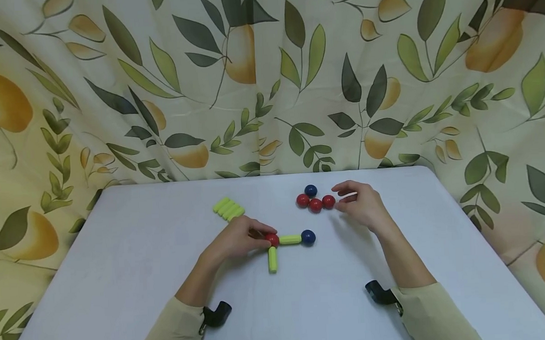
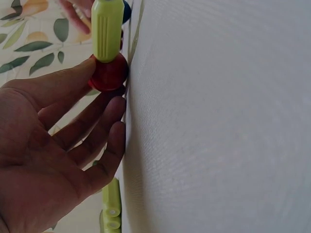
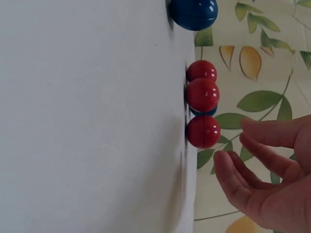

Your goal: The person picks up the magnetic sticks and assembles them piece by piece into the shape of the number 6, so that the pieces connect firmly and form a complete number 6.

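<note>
Sitting pinched in left hand (image 1: 242, 236): red ball (image 2: 111, 74).

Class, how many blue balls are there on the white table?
2: one blue ball at the end of a lime-green rod, another blue ball just beyond three red balls.

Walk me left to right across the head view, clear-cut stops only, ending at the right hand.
Row of green rods → leftmost red ball → sideways green rod → blue ball at its right end → rightmost red ball → right hand.
</note>
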A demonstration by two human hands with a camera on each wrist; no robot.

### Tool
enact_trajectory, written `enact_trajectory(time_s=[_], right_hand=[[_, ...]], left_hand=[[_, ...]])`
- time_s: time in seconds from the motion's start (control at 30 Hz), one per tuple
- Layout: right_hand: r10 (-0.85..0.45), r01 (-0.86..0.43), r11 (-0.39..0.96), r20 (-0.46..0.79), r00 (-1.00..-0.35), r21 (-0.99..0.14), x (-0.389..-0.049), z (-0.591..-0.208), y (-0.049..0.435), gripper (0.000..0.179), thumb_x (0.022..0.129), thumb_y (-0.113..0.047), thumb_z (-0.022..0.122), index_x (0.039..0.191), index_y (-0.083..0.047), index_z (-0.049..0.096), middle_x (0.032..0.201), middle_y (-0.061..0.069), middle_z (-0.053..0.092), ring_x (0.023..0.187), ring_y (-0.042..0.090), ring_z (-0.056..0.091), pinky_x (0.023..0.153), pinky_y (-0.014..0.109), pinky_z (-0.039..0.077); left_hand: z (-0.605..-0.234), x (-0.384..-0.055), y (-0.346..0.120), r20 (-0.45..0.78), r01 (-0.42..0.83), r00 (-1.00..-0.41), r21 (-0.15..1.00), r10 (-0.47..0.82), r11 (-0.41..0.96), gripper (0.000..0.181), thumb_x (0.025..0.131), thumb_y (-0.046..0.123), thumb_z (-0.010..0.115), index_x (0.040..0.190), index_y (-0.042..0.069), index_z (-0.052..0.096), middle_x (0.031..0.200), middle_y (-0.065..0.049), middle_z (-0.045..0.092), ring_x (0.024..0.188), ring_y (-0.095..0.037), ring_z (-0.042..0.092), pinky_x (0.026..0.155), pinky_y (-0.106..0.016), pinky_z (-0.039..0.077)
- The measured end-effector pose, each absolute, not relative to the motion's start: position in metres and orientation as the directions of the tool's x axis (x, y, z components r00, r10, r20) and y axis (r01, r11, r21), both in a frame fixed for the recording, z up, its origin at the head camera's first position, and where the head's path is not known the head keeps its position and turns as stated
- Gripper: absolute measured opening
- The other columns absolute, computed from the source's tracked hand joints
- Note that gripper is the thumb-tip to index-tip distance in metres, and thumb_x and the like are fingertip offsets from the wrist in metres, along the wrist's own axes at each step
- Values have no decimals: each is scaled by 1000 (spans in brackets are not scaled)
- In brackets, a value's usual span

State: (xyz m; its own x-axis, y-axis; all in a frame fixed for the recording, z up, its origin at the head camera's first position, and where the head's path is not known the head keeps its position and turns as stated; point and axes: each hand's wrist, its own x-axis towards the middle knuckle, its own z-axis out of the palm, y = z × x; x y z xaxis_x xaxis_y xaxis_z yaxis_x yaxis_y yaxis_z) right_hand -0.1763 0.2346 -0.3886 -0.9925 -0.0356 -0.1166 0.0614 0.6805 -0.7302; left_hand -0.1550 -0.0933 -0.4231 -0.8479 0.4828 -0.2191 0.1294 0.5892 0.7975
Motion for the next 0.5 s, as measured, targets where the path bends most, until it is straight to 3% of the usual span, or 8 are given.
enact_trajectory(time_s=[0.13, 0.33, 0.5], right_hand=[[-51, 85, 669, -159, -986, -738, -187, -393, 236, 48, 95, -12, 71, 142, -7, 61, 141, 24, 59, 123, 39, 64, 97, 46, 57], [-63, 146, 648, -244, -968, -747, -197, -398, 232, 52, 92, -9, 75, 143, -7, 61, 139, 25, 60, 122, 38, 62, 89, 34, 55], [-69, 148, 675, -261, -963, -723, -203, -402, 228, 50, 91, -7, 74, 140, -5, 63, 138, 24, 60, 119, 38, 61, 89, 34, 55]], left_hand=[[-424, -156, -93, -212, 138, -844, 802, 493, 581, 27, 93, 16, 80, 119, 21, 80, 115, 4, 77, 99, -13, 65, 84, -29, 56], [-423, -157, -91, -222, 131, -844, 797, 488, 589, 28, 92, 17, 80, 120, 22, 80, 114, 5, 77, 98, -12, 66, 83, -29, 56], [-423, -157, -93, -233, 114, -849, 796, 475, 595, 28, 92, 17, 81, 119, 22, 80, 113, 5, 77, 97, -12, 65, 83, -30, 56]])
